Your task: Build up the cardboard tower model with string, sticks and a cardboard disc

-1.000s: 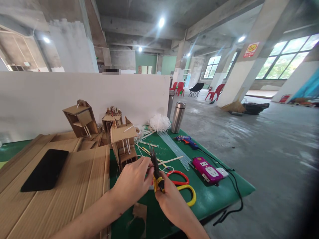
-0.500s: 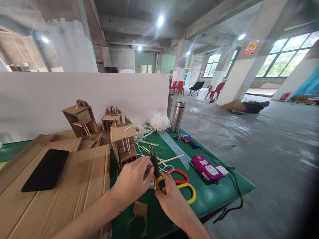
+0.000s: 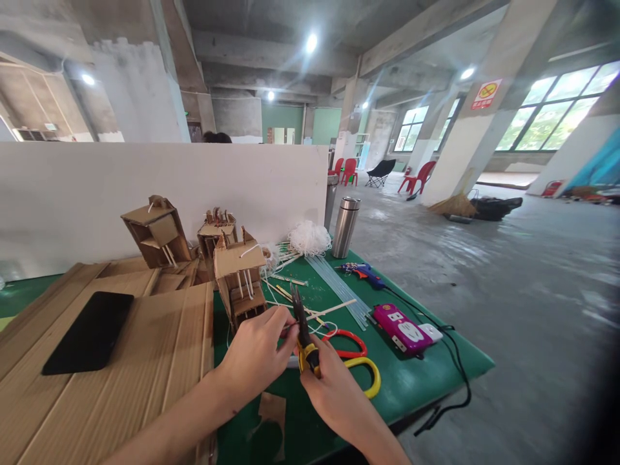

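Note:
My left hand [image 3: 265,341] is closed, thumb and fingertips pinched at the near end of a thin pale stick [image 3: 339,307] that points off to the right. In my right hand [image 3: 332,381] are needle-nose pliers [image 3: 301,316] with yellow and black handles, jaws pointing up and away. The jaws cross the stick just beside my left fingertips; whether they grip it I cannot tell. Scissors with red and yellow handles [image 3: 372,381] lie under and beside my right hand, blades hidden. A small cardboard model [image 3: 239,258] with white sticks stands behind my left hand.
Two more cardboard models [image 3: 157,229] stand behind flat cardboard [image 3: 159,349], where a black tablet-like slab [image 3: 90,332] lies. On the green table [image 3: 436,368] are glue sticks [image 3: 339,290], a glue gun [image 3: 363,274], a purple power strip [image 3: 405,330], a steel flask [image 3: 346,226] and white string [image 3: 310,239].
Almost nothing differs. Both hands, the pliers and the stick hold nearly the same place, with only a slight shift of the stick's far end and of the view.

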`<state>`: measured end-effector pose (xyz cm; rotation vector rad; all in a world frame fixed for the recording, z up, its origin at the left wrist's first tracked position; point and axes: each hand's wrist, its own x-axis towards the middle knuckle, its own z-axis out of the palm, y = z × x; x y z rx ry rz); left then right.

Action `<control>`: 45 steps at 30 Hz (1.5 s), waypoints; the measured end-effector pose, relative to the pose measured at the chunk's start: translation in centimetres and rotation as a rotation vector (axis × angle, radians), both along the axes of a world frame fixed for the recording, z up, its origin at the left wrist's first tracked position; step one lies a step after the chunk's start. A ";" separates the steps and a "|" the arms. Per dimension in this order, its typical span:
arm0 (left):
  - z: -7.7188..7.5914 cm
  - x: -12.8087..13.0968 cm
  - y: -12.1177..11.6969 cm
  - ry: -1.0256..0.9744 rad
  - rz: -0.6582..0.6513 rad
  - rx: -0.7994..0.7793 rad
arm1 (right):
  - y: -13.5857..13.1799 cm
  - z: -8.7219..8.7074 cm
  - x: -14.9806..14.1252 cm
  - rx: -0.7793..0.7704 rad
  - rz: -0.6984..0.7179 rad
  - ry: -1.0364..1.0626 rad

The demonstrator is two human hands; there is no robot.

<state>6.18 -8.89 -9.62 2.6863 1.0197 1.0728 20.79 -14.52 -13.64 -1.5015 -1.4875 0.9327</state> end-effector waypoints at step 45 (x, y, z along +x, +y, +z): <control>0.6 -0.3 -0.2 -0.083 -0.037 -0.050 | 0.3 -0.1 -0.6 0.046 0.015 0.078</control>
